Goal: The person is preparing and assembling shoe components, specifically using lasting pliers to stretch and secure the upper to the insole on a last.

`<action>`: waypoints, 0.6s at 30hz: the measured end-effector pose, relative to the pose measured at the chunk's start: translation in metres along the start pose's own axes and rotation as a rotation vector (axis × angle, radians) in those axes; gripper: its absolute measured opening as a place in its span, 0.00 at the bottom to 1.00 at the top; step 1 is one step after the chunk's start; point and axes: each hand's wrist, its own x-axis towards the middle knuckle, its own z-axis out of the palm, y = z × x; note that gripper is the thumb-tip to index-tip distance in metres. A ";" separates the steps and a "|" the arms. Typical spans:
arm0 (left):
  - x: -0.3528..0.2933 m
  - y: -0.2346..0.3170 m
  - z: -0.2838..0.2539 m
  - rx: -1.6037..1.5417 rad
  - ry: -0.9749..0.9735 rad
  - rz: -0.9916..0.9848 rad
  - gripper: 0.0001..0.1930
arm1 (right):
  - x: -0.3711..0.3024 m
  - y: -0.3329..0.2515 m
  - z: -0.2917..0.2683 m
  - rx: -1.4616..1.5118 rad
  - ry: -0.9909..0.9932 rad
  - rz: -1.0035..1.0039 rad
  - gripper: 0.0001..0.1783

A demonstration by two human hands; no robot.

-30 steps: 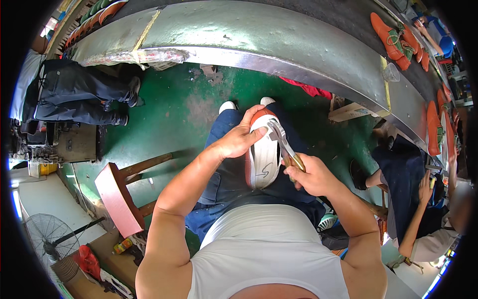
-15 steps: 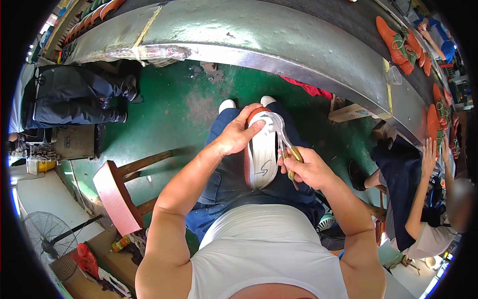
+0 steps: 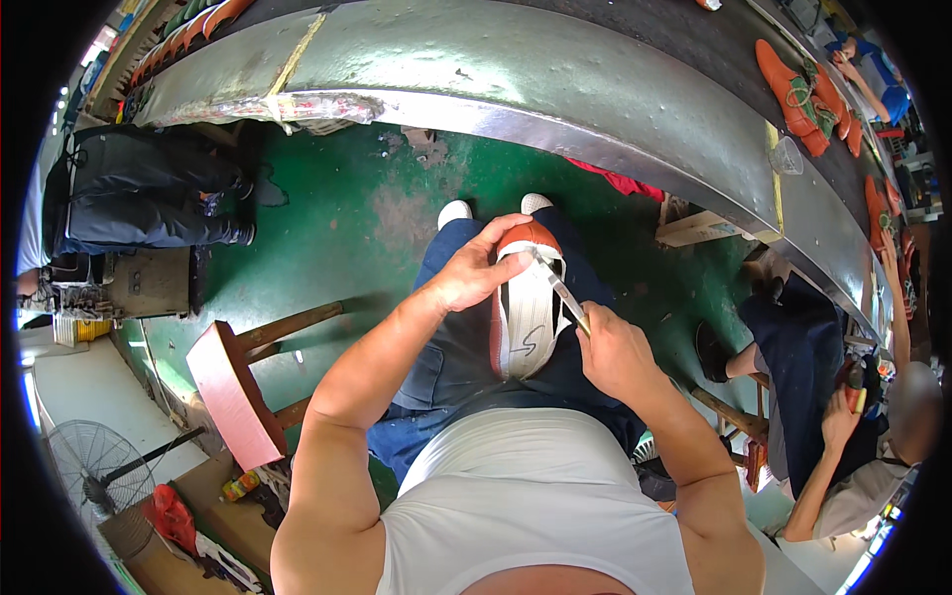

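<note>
On my lap lies an orange shoe [image 3: 524, 337] with its white underside facing up and a dark mark drawn on the near part. My left hand [image 3: 476, 270] grips its far end, the thumb pressed on the white underside and the fingers around the orange upper. My right hand [image 3: 617, 347] is closed round the handles of metal lasting pincers [image 3: 561, 291], whose head touches the underside beside my left thumb. The pincers appear edge-on, so their jaws cannot be made out. Most of the handles are hidden in my palm.
A long metal-edged bench [image 3: 476, 50] curves across the far side, with orange shoes [image 3: 793, 94] at its right. A pink-topped stool [image 3: 233, 392] and a fan [image 3: 99, 476] stand left. One person sits at right; another's dark trousers [image 3: 149, 188] show at far left.
My right hand has turned the pincers from flat to edge-on. More of the orange upper shows at the far end. The person at right has drawn one hand back from the bench.
</note>
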 end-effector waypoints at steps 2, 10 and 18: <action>0.007 -0.002 0.007 0.005 0.050 -0.048 0.25 | 0.000 -0.003 -0.007 -0.121 -0.092 0.046 0.12; 0.016 -0.006 0.009 0.055 0.098 -0.045 0.22 | 0.012 -0.008 -0.034 0.521 -0.106 0.132 0.12; -0.006 -0.051 0.018 0.337 0.194 -0.203 0.27 | 0.030 0.044 0.033 0.413 0.184 0.229 0.23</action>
